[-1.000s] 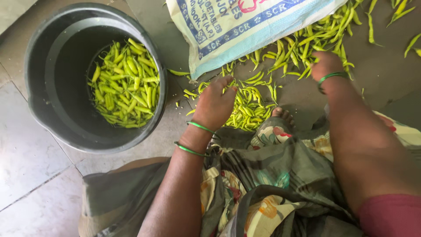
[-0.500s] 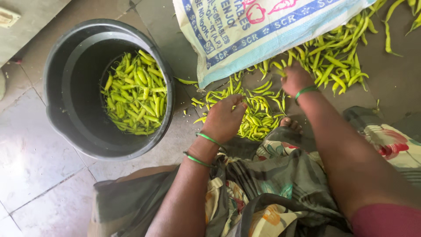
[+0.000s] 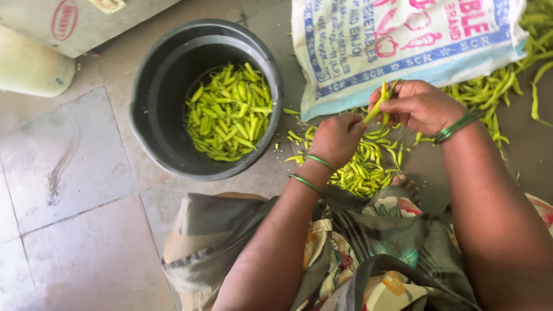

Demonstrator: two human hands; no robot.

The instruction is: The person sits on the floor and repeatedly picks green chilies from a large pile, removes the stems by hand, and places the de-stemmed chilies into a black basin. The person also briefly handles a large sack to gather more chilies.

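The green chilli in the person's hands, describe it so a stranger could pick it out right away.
Find the printed white sack on the floor. Just below its lower edge, the left hand and right hand meet around one green chilli. Unlike the loose chillies on the floor, it is lifted up and pinched between fingers.

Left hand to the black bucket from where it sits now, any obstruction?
Probably yes. The left hand sits over the loose green chillies on the floor, beside the black bucket. The bucket's mouth is open and only bare floor lies between. The hand does pinch a chilli with the right hand.
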